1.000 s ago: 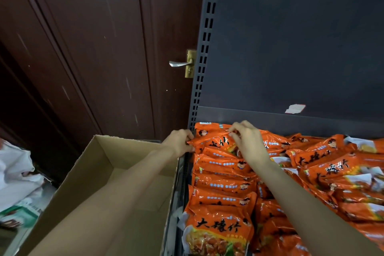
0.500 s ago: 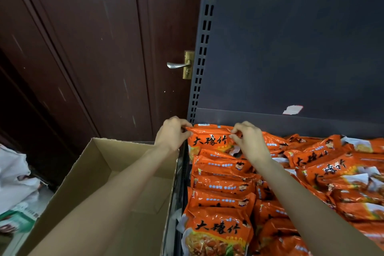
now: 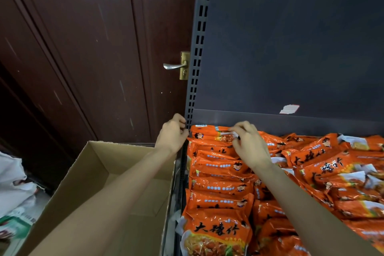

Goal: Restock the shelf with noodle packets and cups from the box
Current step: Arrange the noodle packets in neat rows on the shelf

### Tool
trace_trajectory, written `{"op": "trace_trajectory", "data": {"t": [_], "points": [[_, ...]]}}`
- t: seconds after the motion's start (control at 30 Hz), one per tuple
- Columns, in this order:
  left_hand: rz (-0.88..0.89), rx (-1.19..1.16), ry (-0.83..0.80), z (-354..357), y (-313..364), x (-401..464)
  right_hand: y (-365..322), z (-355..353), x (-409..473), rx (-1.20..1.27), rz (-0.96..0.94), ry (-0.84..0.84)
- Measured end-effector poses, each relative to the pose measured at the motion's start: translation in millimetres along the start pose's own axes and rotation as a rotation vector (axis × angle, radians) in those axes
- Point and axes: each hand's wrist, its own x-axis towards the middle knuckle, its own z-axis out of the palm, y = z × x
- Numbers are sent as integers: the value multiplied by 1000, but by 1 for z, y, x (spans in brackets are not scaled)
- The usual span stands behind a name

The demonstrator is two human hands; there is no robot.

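An orange noodle packet (image 3: 209, 133) stands at the very back of the left row on the dark shelf (image 3: 239, 117). My left hand (image 3: 173, 134) pinches its left edge beside the slotted upright. My right hand (image 3: 248, 143) pinches its top right edge, fingers curled over the wrapper. In front of it a row of orange noodle packets (image 3: 218, 185) overlaps toward me, and more orange packets (image 3: 324, 168) lie piled to the right. The cardboard box (image 3: 97, 174) stands open at the lower left, under my left forearm; no packets show inside it.
A dark wooden door with a metal handle (image 3: 174, 66) is behind the box. The slotted shelf upright (image 3: 196, 52) runs up beside my left hand. White and green bags (image 3: 14, 199) lie on the floor at the far left.
Both hands have pushed the held packet back and down, from tilted up with its label showing to tucked against the shelf's rear wall. The left hand has shifted slightly up and back.
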Motion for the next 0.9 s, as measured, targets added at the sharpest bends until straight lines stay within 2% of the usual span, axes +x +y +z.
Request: {"op": "trace_trajectory", "data": {"t": [0.1,0.17,0.27,0.4,0.47,0.57,0.67,0.8,0.9], "points": [[-48,23,-86,10,1,3,-10,3,10,-27,-12,-136],[-51,44,-82,13,4,5,-15,5,15,-53,7,-187],[31,95,-40,8,12,10,-17,2,18,-34,11,-187],[196,42,47,1,28,16,-16,0,22,-18,30,-218],[249,8,3,3,32,17,-16,3,20,-24,71,-259],[284,-113,-220,9,32,15,-14,5,15,11,129,-166],[292,-171,-351,10,29,9,-16,3,14,126,44,-54],[205,-117,-212,10,19,8,-18,6,22,79,64,-47],[160,15,-203,8,4,10,-12,8,22,99,133,-31]]}}
